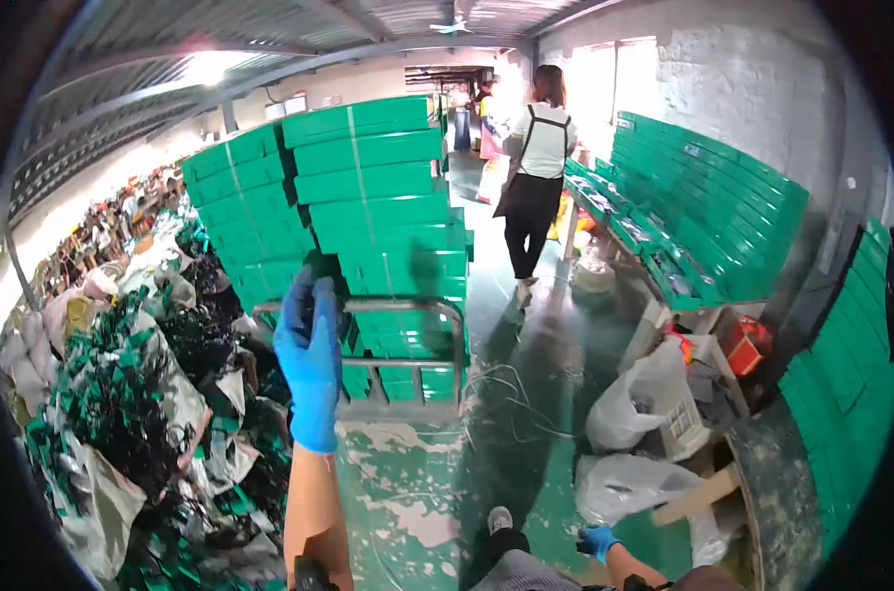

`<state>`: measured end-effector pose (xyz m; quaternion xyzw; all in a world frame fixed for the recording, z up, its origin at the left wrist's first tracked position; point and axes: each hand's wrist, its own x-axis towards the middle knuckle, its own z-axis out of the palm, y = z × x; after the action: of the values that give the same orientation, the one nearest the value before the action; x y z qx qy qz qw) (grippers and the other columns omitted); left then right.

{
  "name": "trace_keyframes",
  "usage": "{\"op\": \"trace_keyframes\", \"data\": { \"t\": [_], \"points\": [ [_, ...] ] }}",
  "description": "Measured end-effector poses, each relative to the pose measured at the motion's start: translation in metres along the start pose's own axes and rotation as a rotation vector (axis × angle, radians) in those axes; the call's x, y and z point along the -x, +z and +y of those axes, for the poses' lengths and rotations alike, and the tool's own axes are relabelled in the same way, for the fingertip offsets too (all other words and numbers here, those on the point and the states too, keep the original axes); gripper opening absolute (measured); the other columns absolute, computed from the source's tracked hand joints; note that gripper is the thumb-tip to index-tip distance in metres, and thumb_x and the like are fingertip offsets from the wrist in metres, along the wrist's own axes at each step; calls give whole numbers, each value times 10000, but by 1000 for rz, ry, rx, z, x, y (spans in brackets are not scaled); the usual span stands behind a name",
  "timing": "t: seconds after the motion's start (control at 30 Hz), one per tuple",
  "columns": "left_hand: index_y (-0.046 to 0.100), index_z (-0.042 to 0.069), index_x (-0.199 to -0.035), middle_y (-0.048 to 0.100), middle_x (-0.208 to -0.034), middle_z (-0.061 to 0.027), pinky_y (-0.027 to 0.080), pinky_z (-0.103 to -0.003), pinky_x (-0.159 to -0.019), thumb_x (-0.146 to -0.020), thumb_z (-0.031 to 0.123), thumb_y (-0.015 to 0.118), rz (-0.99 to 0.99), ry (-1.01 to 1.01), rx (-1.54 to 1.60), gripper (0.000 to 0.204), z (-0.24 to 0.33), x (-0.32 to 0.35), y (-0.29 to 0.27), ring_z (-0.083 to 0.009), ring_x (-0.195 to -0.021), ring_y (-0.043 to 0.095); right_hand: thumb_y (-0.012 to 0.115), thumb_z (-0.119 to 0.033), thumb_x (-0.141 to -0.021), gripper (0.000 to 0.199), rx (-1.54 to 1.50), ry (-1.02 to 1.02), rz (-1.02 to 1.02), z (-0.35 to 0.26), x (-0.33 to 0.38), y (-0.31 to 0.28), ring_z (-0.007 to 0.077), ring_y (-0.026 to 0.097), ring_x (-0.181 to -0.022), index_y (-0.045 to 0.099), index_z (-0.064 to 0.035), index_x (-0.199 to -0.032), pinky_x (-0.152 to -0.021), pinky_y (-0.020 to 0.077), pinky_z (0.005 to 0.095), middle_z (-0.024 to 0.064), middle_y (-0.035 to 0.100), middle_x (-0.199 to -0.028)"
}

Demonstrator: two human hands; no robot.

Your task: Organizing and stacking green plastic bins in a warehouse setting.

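My left hand (pixel 311 360), in a blue glove with dark fingertips, is raised in front of a hand trolley. Its fingers stretch upward, open, overlapping the trolley's grey metal handle (pixel 397 305); contact with the bar is hard to tell. Beyond the handle stand tall stacks of flat green boxes (pixel 368 187), bound with pale straps. My right hand (pixel 597 542), in a matching glove, hangs low at my right side. Its fingers look loosely bent and apart, with nothing visible in them. Clear plastic bags (pixel 634 488) lie nearest to it.
Scraps and rags (pixel 122 394) are heaped along the left. A person (pixel 540 167) walks in the aisle ahead, with others farther back. More green boxes (pixel 708 202) line the right-hand bench. Below are a pale crate (pixel 685 428) and an orange container (pixel 747 345). A loose cord (pixel 516 394) crosses the worn floor.
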<state>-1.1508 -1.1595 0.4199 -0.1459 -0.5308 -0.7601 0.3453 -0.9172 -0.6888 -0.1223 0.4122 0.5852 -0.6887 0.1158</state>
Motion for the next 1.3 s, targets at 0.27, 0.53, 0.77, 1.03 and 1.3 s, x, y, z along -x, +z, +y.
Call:
{"op": "trace_keyframes", "data": {
  "t": [0.27,0.53,0.77,1.03,1.3],
  "points": [
    [423,-20,-1266,559,-986,-32,408,-187,-635,-896,107,542,106,-3,-200,409,-208,-169,25,-55,-776,487,556,-109,-761,124,43,-679,-31,-356,-108,216,105,454,-574,582,-71,-646,-490,364,288,-1,520,-645],
    [323,18,-1353,469,-1227,-124,442,-259,-725,-901,173,542,208,262,-604,526,-311,-300,42,-147,-903,514,590,-126,-863,399,-54,-1123,-354,-675,-133,369,116,561,-889,480,39,-1210,-774,467,237,85,604,-1049],
    [422,-1,-1231,564,-944,-57,414,-238,-672,-898,142,557,306,212,-413,387,-314,-326,74,-92,-794,484,575,-138,-878,460,-38,-1360,-504,-836,-107,473,140,534,-1035,411,35,-1272,-865,439,250,131,543,-1189],
    [523,46,-822,492,-722,33,314,-202,-564,-896,151,566,284,118,-493,135,-301,-343,69,-37,-657,393,472,-225,-937,430,-117,-1388,-616,-950,-118,587,118,482,-1044,420,40,-1272,-910,379,232,83,524,-1168],
    [523,37,-777,492,-653,37,313,-214,-484,-897,158,557,570,296,-379,174,-311,-327,117,-37,-575,413,467,-261,-947,435,-176,-1309,-884,-967,-140,608,69,499,-859,412,-10,-1297,-750,427,205,24,546,-1069]
  ]
}}
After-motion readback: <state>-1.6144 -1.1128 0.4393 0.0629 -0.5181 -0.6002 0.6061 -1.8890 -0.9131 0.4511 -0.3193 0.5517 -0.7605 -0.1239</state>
